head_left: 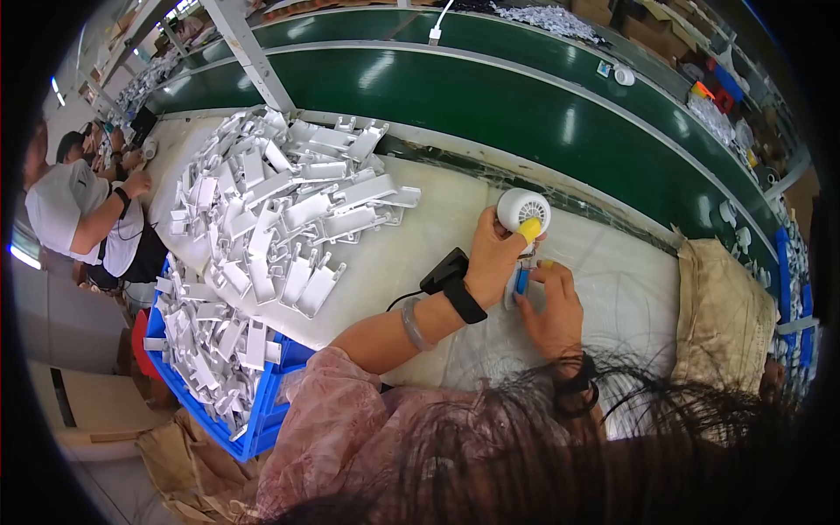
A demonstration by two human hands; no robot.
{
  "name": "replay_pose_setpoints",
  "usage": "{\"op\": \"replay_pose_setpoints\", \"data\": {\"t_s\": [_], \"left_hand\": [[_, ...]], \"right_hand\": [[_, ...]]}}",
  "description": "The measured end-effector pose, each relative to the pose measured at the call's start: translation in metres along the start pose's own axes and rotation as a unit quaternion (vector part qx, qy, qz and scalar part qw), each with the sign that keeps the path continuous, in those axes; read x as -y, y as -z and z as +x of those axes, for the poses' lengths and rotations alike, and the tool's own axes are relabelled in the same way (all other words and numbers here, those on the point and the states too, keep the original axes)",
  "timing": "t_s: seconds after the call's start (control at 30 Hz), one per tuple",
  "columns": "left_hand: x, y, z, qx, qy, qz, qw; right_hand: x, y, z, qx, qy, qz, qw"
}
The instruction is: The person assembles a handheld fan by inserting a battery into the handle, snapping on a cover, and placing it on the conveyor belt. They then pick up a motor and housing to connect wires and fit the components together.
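Over the right part of the table, my left hand (492,258) grips a small white handheld fan (523,207) with a round slotted grille. A yellow cover sits on that hand's thumb, against the fan's head. Below the head, my right hand (557,308) is closed at a blue piece (522,280) by the fan's handle, thumb and forefinger on it. The blue piece looks short and rounded; its far end is hidden. Another yellow cover shows on a right fingertip. Beside my left wrist lies a black object (444,269) with a cable.
A large heap of white plastic shells (280,197) covers the table's left. A blue crate (236,444) of similar shells stands below it. Beyond the table runs a green conveyor (490,92). Brown cloth (724,311) drapes at right. Another person (92,210) works at far left.
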State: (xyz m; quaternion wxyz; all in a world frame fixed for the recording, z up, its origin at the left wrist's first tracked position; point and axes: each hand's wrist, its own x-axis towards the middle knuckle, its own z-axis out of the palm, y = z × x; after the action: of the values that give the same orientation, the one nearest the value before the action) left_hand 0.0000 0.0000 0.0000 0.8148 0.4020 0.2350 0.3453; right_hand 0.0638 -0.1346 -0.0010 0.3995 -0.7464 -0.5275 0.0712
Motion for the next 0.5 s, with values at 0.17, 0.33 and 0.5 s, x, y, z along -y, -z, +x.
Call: {"op": "replay_pose_setpoints", "data": {"t_s": [0.17,0.33,0.5], "left_hand": [[-0.002,-0.001,0.004,-0.017,-0.022,-0.002,1.0],[-0.006,-0.001,0.003,-0.027,-0.033,-0.03,0.999],[-0.008,0.0,0.005,-0.027,-0.05,-0.062,0.996]], "right_hand": [[0.001,-0.004,0.001,-0.057,0.136,-0.193,0.97],[0.004,-0.009,-0.002,-0.066,0.146,-0.219,0.963],[0.002,-0.014,-0.002,-0.059,0.136,-0.221,0.964]]}}
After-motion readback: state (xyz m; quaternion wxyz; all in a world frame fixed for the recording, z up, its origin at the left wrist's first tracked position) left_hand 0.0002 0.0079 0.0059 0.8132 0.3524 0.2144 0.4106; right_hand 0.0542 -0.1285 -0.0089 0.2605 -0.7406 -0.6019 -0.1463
